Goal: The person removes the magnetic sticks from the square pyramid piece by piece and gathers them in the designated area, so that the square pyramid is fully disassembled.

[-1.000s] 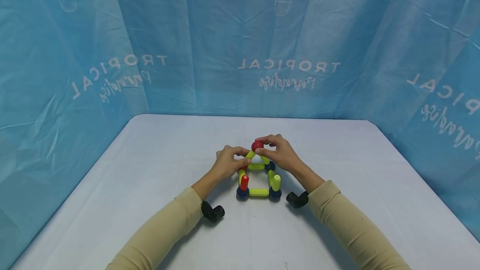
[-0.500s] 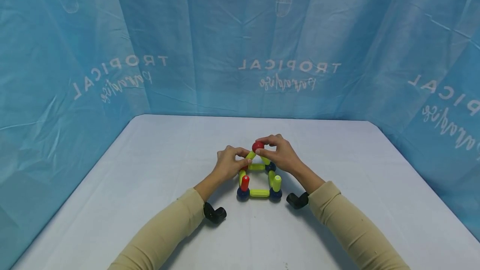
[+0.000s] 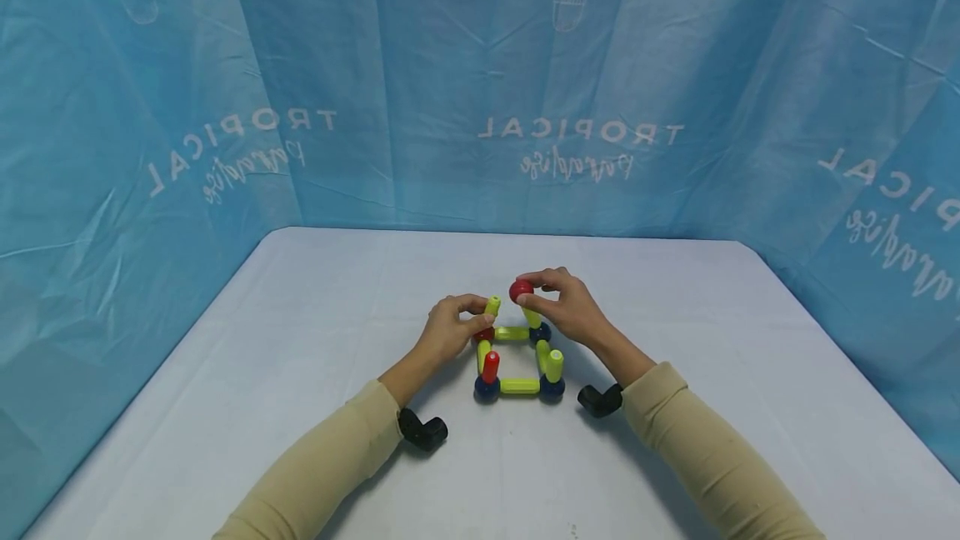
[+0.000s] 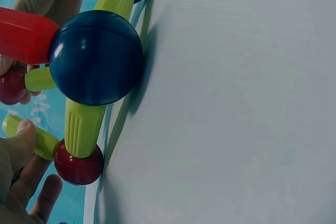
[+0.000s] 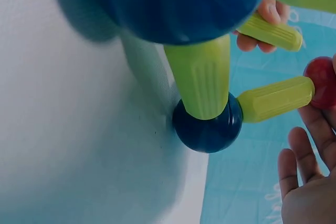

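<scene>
Red ball (image 3: 519, 290): I see it pinched in the fingers of the right hand (image 3: 568, 307), touching the upper end of a lime rod (image 3: 532, 318); fingers of the left hand (image 3: 452, 328) pinch a second lime rod (image 3: 492, 305) just above another red ball (image 3: 487, 335)

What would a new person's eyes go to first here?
Probably the shiny red ball, pinched in the person's right grip atop a green stick. Next, the colorful square frame on the white table, with a red stick rising from its near left corner. Behind it, backwards writing on the blue curtain.
</scene>
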A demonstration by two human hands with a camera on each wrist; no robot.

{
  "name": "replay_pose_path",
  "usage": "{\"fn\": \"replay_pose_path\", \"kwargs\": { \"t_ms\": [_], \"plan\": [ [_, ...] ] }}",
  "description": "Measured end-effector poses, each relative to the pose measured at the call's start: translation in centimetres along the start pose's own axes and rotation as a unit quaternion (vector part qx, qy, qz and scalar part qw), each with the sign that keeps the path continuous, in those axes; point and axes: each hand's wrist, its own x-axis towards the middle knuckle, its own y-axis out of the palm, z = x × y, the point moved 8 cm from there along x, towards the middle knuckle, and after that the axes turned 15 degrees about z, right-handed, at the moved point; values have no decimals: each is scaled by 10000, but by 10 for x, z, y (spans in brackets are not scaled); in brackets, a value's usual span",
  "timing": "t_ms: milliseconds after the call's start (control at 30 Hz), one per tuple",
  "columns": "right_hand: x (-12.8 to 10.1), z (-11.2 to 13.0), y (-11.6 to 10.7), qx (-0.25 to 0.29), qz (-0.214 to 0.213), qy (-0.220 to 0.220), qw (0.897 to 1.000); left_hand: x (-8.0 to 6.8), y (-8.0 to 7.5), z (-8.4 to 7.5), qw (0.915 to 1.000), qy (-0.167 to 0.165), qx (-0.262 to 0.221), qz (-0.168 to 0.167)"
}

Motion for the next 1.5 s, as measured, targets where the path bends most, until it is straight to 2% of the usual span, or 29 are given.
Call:
{"fn": "replay_pose_path", "kwargs": {
  "t_ms": [167,333,700,867,1067,1300,1500],
  "plan": [
    [-2,-1,-1,86,24,36,10000,-4,-1,5,9994,-27,-350,48],
    [-6,-3,-5,117,-129,67,9998,-12,-5,7,9983,38,-576,11],
    [-9,-9,-9,207,-258,239,9992,-22,-10,8,9993,175,-335,-17],
    [-10,-8,-10,289,-231,189,9991,-29,-11,7,9993,229,-285,-68],
    [-10,-8,-10,313,-213,111,9992,-43,-13,11,9996,26,-263,-101],
    [-9,-7,-10,323,-207,-81,9992,-56,-19,12,9998,42,-160,-128],
    [-8,-13,-11,265,-139,164,9994,-60,-30,18,9997,-49,-132,-185]
  ]
}}
